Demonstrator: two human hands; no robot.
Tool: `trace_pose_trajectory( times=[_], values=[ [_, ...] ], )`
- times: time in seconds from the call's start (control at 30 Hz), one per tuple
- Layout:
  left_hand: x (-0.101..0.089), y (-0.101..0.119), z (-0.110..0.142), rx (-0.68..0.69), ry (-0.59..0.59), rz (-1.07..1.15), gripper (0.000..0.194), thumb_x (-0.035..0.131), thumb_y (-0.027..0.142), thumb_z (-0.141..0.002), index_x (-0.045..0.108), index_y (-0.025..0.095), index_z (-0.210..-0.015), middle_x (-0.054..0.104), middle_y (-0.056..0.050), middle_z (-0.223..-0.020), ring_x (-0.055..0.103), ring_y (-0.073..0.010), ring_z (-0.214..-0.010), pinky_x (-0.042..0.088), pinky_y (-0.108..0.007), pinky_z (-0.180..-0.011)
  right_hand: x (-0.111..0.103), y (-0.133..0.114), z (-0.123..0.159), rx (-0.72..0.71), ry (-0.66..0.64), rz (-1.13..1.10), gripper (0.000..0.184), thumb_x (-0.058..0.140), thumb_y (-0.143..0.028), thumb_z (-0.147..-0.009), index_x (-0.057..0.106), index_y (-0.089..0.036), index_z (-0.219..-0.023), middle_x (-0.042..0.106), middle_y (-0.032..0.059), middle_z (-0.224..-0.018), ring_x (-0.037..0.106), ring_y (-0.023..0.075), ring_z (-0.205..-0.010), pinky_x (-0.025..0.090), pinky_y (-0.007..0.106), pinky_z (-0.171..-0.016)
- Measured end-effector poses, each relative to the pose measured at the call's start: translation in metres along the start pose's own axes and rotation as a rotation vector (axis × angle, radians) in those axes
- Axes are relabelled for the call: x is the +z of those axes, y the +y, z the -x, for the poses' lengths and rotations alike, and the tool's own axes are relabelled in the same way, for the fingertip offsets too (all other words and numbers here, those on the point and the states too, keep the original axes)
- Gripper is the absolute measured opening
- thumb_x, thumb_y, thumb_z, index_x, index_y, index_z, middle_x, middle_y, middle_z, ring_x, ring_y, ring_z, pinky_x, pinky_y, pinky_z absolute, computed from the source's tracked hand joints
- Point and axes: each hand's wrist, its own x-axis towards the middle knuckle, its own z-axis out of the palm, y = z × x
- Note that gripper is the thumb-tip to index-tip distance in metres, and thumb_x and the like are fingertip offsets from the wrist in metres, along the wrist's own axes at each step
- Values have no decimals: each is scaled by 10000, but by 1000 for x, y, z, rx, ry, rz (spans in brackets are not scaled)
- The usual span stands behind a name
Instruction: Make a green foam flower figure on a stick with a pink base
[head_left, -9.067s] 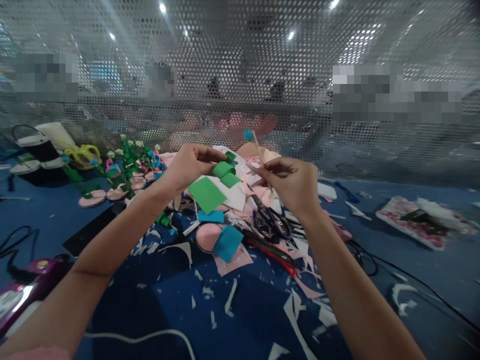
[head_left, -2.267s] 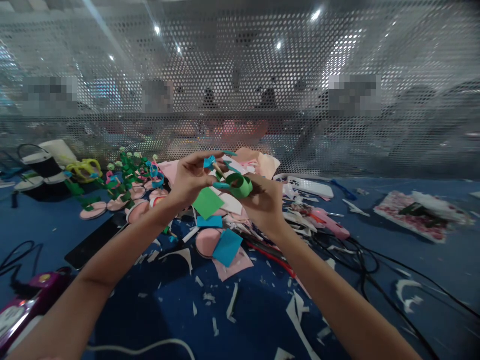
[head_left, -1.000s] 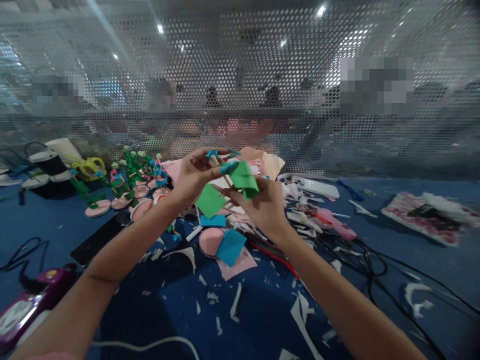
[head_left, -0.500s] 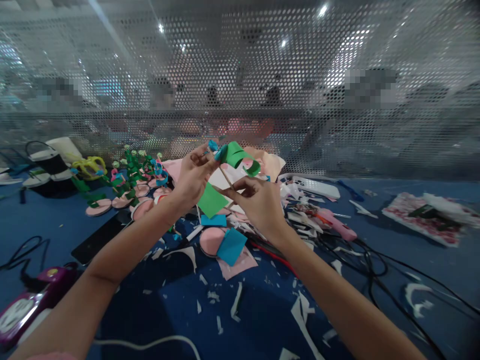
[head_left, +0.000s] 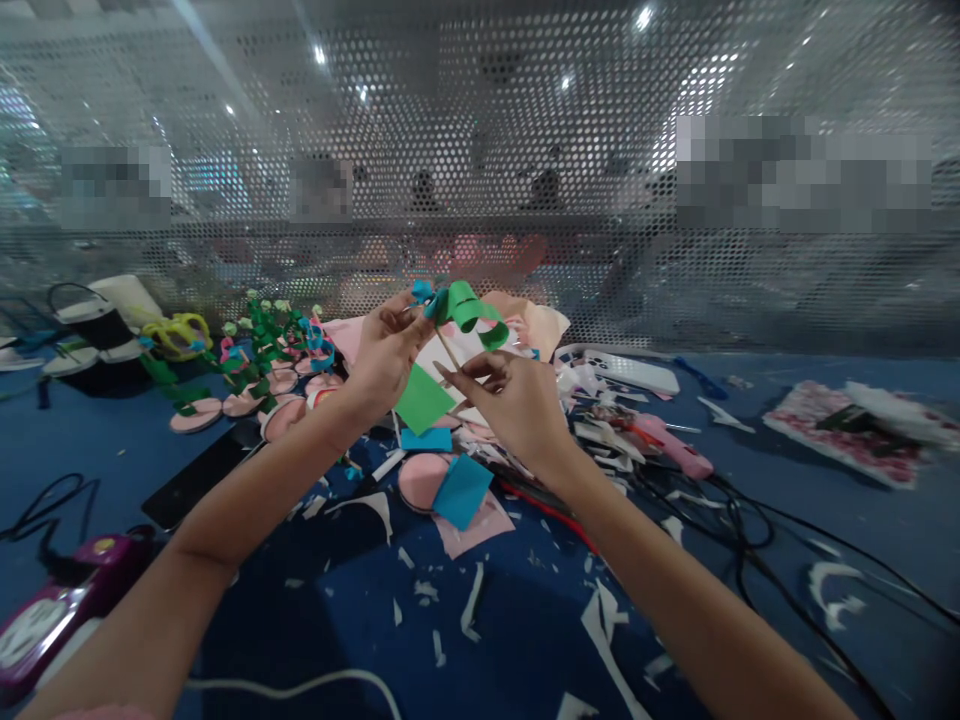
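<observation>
A perforated screen [head_left: 480, 110] rises behind the green square [head_left: 425, 402], and the blue tabletop [head_left: 277, 630] spreads in front of it, strewn with scraps. Over the square's left side, the left hand [head_left: 384, 350] pinches a thin stick near its top; to the right, the right hand [head_left: 521, 400] pinches the lower end. Above the square curls a green strip [head_left: 463, 305], beside the stick [head_left: 448, 350] and its little blue flower [head_left: 422, 291].

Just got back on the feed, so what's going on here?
A person is holding up a thin stick with both hands. The left hand pinches it near a blue paper piece and a curled green strip; the right hand grips it lower down. A flat green sheet lies below, and small paper flowers stand on pink discs to the left.
</observation>
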Motion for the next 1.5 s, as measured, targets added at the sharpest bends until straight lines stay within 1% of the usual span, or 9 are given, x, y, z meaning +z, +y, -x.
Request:
trace_pose_trajectory(
  times=[0.17, 0.3, 0.4, 0.53, 0.7, 1.03, 1.2, 1.4, 1.5],
  values=[
    [-11, -4, -7, -44, 7, -129, 382, 796, 302, -564, 615, 178, -877, 581, 50, -638, 571, -77, -631, 473, -216, -663, -1, 2, -2, 32, -74, -163, 283, 600, -421, -759, 675, -151, -719, 707, 58, -701, 654, 154, -542, 481, 233, -500],
    [-21, -3, -13, 29, -41, -222, 625, 810, 384, -528, 575, 198, -1076, 637, -27, -967, 596, -160, -954, 475, -268, -827, -3, -1, -3, 64, -149, -320, 342, 599, -453, -753, 689, -124, -755, 715, 83, -775, 642, 129, -526, 480, 213, -476],
    [-22, 0, -15, 8, -138, -189, 687, 769, 511, -538, 562, 214, -1122, 570, -75, -1203, 511, -242, -1158, 473, -317, -888, -4, -4, -4, 89, -209, -329, 388, 583, -482, -761, 694, -110, -739, 693, 73, -668, 614, 109, -483, 458, 200, -449],
    [-21, -1, -13, -123, -236, -134, 649, 783, 498, -522, 596, 183, -1057, 651, -87, -1060, 608, -238, -1020, 522, -329, -808, -6, -5, -5, 128, -246, -403, 443, 632, -558, -675, 686, -121, -723, 691, 68, -662, 612, 113, -479, 484, 213, -459],
    [-23, -6, -13, -153, -190, -172, 449, 782, 369, -586, 629, 163, -954, 684, -22, -794, 661, -146, -739, 545, -267, -668, -9, 0, -9, 187, -147, -450, 463, 716, -557, -563, 636, -117, -681, 697, 87, -681, 627, 137, -475, 500, 222, -453],
    [-20, 12, -11, -270, -383, -277, 459, 776, 283, -610, 664, 156, -1037, 699, -77, -1001, 647, -184, -915, 511, -244, -744, -13, 14, -14, 164, -19, -114, 186, 654, -296, -695, 582, -153, -601, 659, 47, -575, 594, 137, -474, 439, 240, -464],
    [-13, 15, -7, -357, -512, -176, 529, 787, 228, -589, 639, 168, -1093, 641, -109, -1158, 607, -220, -1044, 497, -255, -814, -11, 23, -15, 121, 30, 96, 263, 692, -326, -651, 491, -193, -546, 587, 11, -486, 568, 152, -497, 392, 253, -478],
    [-7, -6, -1, -270, -214, -279, 363, 782, 230, -591, 678, 117, -919, 701, -83, -920, 648, -194, -896, 513, -288, -784, -1, 29, -15, 156, -6, 85, 319, 729, -402, -594, 492, -193, -555, 592, 19, -513, 562, 157, -518, 384, 259, -479],
    [-8, -13, -1, -254, -144, -304, 276, 763, 248, -614, 686, 108, -839, 699, -59, -825, 657, -150, -746, 528, -275, -732, 3, 32, -14, 136, -35, 52, 237, 709, -360, -620, 568, -169, -620, 628, 30, -562, 572, 152, -535, 410, 259, -504]
  ],
)
